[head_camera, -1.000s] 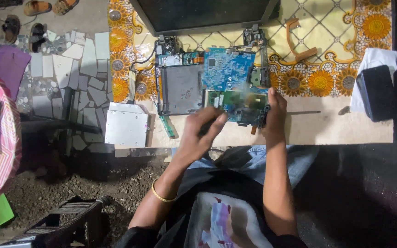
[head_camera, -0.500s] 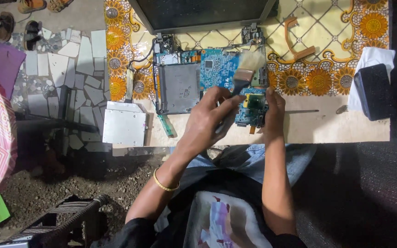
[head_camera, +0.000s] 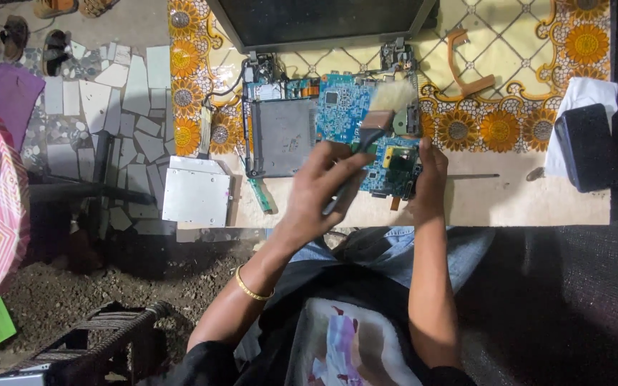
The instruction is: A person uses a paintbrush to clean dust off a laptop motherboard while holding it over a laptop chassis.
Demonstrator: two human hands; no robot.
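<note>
A paintbrush (head_camera: pixel 377 132) with a dark handle and pale bristles is gripped in the left hand (head_camera: pixel 320 189), the fingers closed round the handle, and its bristles are laid over the blue circuit board (head_camera: pixel 355 118) of an opened laptop. The board's near right edge is clasped by the right hand (head_camera: pixel 429 175), fingers curled against it. The board is seen lying on the table (head_camera: pixel 509 204), on a yellow cloth patterned with sunflowers (head_camera: pixel 502 86), just below the laptop's dark screen (head_camera: pixel 320 21). A grey metal plate (head_camera: pixel 284 136) is set beside the board on its left. A silver drive (head_camera: pixel 196 193) is placed at the table's left edge. A black box on white cloth (head_camera: pixel 586 143) is found at the far right.
</note>
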